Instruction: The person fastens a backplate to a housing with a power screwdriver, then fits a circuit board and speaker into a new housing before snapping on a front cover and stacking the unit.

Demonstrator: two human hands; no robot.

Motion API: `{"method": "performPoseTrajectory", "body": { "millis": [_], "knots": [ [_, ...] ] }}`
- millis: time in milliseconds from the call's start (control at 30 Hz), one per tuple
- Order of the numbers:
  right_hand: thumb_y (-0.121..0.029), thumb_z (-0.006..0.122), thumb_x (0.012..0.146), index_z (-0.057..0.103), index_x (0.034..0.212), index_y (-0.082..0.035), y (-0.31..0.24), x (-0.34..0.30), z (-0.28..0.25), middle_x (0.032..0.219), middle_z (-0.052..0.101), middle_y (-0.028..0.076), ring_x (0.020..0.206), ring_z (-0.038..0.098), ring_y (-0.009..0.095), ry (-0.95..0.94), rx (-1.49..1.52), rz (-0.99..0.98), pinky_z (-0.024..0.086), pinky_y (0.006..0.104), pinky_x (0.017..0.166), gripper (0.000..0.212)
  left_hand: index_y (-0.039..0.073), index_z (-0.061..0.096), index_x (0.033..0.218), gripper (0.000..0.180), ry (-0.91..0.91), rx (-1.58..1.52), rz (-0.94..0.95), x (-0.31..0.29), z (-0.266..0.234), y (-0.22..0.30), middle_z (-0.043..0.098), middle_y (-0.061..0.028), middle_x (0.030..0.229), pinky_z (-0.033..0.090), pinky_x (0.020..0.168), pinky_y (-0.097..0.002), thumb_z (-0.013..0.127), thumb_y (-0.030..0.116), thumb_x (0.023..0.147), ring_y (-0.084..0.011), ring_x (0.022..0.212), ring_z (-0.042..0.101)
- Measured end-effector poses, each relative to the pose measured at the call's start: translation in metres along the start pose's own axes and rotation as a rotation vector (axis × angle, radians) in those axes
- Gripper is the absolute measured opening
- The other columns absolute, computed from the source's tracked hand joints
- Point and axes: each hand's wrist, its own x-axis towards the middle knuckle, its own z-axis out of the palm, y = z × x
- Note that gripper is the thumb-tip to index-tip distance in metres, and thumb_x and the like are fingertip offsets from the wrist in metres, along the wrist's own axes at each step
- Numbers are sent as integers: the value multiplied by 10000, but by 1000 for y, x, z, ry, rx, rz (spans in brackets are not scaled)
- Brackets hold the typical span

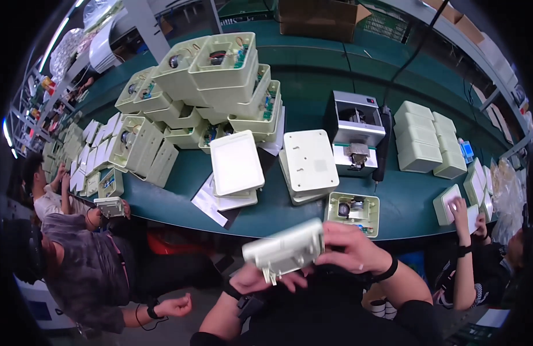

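Bench: green work surface (410,199), with stacked pale housings (220,104) at left and a grey-and-black machine (356,127) right of centre.
Cream casing part (286,251): held tilted in front of the bench's near edge, slightly blurred.
Right hand (354,248): fingers closed on the part's right end.
Left hand (255,281): below the part, fingers extended; partly hidden, so whether it grips cannot be told.
Nearest item: open housing (372,216) with components inside, at the bench edge.
Covers: two stacks, left (237,164) and right (311,161), between housings and machine.
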Motion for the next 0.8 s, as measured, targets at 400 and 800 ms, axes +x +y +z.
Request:
{"method": "performPoseTrajectory", "body": {
  "millis": [400, 800],
  "knots": [
    [-122, 593, 1075, 663, 1289, 25, -1, -82, -18, 1146, 735, 149, 941, 735, 210, 585, 436, 582, 612, 340, 797, 269, -19, 626, 1286, 499, 632, 829, 559, 21, 10, -7, 733, -161, 1199, 585, 939, -386, 846, 134, 865, -258, 1049, 730],
    [-142, 552, 1103, 653, 1298, 58, -11, -107, -23, 1049, 757, 132, 926, 729, 170, 470, 523, 632, 583, 288, 842, 298, 32, 728, 1103, 364, 131, 1601, 627, 72, 38, -22, 788, -129, 1116, 617, 913, -452, 801, -47, 756, -324, 994, 765]
  ]
}}
